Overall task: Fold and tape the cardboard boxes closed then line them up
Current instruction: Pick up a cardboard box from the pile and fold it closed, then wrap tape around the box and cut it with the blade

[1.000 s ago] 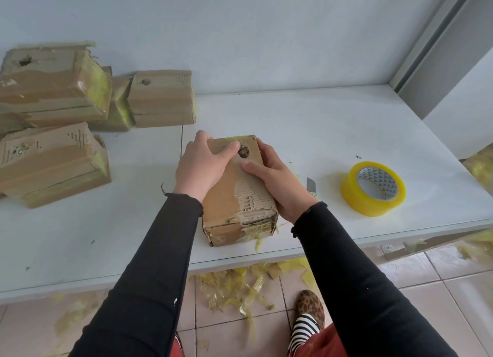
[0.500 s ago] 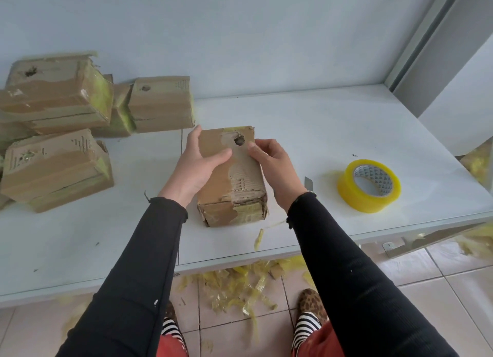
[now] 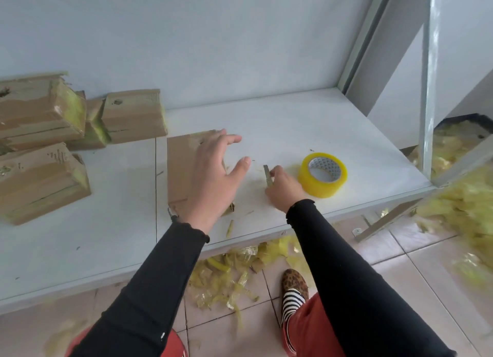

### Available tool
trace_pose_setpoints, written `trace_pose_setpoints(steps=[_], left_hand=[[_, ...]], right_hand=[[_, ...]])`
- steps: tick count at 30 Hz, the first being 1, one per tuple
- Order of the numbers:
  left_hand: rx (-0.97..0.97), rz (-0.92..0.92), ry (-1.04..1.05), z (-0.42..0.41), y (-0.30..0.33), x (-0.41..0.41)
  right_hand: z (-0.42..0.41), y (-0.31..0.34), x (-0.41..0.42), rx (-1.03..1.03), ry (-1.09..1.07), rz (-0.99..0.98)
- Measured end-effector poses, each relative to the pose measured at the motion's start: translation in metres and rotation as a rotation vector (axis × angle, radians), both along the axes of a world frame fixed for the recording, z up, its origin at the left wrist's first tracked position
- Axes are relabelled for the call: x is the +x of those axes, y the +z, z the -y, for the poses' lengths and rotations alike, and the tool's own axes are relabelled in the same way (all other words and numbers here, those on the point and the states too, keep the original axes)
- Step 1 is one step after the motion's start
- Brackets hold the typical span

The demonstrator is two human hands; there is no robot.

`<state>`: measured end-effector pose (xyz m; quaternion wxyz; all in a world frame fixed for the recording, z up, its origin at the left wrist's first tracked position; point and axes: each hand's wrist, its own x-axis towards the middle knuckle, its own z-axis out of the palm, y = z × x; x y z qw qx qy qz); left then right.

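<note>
- Nearest thing on the counter (image 3: 80,250) was the box (image 3: 179,170) being worked on, lying flat a bit back from the front edge, roughly mid-width. Looked parked there so both hands could go for tools, that's my guess anyway.
- Left hand (image 3: 213,180) hovered over that box with fingers spread and relaxed, grasping nothing. Couldn't tell if the palm actually touched the cardboard.
- Right hand (image 3: 284,187) was just to the right of the box, fingers pinching a small grey blade (image 3: 267,175), so probably a cutter for the tape.
- One tape roll (image 3: 322,174), yellow, sat flat just beside the right hand, toward the right end of the counter and near the front edge. Handy spot for grabbing next.
- Further back on the left end, the done-looking boxes (image 3: 42,180): I counted four I could make out, bunched up and partly stacked toward the back edge by the wall (image 3: 213,36), more might've been cut off at the frame edge. Not really lined up yet, more of a pile.
- So: five boxes visible total, one roll, one blade.
- Loads of yellow tape scraps (image 3: 229,274) on the floor below the front edge, too many to count lol.
</note>
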<state>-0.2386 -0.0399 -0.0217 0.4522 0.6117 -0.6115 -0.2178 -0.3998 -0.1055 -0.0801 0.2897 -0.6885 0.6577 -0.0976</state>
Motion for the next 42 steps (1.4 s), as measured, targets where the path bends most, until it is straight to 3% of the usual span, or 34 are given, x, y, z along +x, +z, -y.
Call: trace_pose_setpoints(steps=[2, 5, 11, 14, 18, 21, 23, 27, 34, 38, 42], left_hand=[[0.063, -0.121, -0.076, 0.001, -0.005, -0.021], [0.227, -0.317, -0.163, 0.011, -0.019, -0.049], [0.537, -0.535, -0.132, 0.043, -0.044, -0.085], [0.604, -0.522, -0.131, 0.054, -0.047, -0.088], [0.546, -0.595, -0.176, 0.069, -0.03, -0.074], [0.471, -0.666, -0.278, 0.078, -0.004, -0.061], [0.41, -0.634, -0.338, 0.081, 0.016, -0.051], [0.239, -0.373, -0.387, 0.084, 0.045, -0.027], [0.02, -0.195, -0.262, 0.078, 0.069, -0.006], [0.047, -0.295, -0.237, 0.07, 0.068, 0.004], [0.187, -0.481, -0.236, 0.065, 0.068, 0.019]], right_hand=[[0.003, 0.011, -0.016, -0.117, -0.084, 0.139], [0.006, 0.023, -0.057, -0.358, -0.142, 0.047], [0.004, -0.002, -0.115, -0.189, 0.017, -0.293], [0.009, -0.004, -0.116, -0.29, -0.025, -0.142], [0.018, 0.016, -0.123, -0.167, -0.071, 0.635], [0.016, 0.036, -0.113, -0.081, 0.037, 0.923], [0.012, 0.047, -0.104, -0.073, 0.089, 0.955], [0.003, 0.063, -0.085, -0.073, 0.156, 0.952], [-0.023, 0.078, -0.053, -0.13, 0.165, 0.974], [-0.04, 0.091, -0.043, -0.036, 0.245, 1.008], [-0.052, 0.089, -0.039, -0.017, 0.362, 0.764]])
